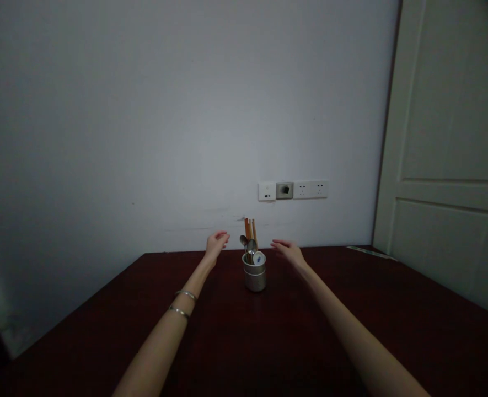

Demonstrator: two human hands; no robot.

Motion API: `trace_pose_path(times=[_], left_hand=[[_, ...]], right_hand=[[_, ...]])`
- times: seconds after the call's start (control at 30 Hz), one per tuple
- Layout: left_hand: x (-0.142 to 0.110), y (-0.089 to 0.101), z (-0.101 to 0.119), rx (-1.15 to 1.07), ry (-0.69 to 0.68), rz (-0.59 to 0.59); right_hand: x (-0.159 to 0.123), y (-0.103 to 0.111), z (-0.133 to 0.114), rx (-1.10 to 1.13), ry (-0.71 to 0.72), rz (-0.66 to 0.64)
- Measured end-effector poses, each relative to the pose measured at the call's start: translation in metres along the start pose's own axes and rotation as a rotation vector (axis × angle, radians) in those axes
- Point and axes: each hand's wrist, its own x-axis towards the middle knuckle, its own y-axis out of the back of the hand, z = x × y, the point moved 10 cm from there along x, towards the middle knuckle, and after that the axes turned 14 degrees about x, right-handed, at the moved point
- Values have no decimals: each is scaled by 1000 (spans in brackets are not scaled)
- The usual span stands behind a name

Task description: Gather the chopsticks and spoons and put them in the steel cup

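Observation:
A grey utensil holder stands upright on the dark red table. Several wooden chopsticks rise out of it, along with two metal spoons and a white spoon with a blue mark. To the left of the holder, my left hand hovers with fingers apart and touches nothing. My right hand is off to the holder's right, its fingers stretched toward it, also holding nothing. Gaps show between both hands and the holder.
The table runs back to a pale wall. Several sockets and switches are set in the wall just above the table. A light panelled door is at the right. A flat strip lies along the back right edge.

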Motion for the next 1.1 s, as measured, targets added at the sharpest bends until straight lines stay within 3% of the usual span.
trace_pose_path(times=[0.1, 0.17, 0.47, 0.7, 1.1], left_hand=[[18, -25, 35, 99, -80, -79], [28, -40, 44, 139, -82, -122], [34, -87, 45, 220, -61, -337], [28, -96, 42, 221, -82, -431], [36, -99, 30, 267, -65, -402]], right_hand=[[18, -29, -19, 70, -12, -12], [28, -43, -23, 62, -23, -20], [35, -75, -5, 56, -104, -105], [36, -86, 0, 71, -102, -122], [41, -82, -1, 47, -53, -76]])
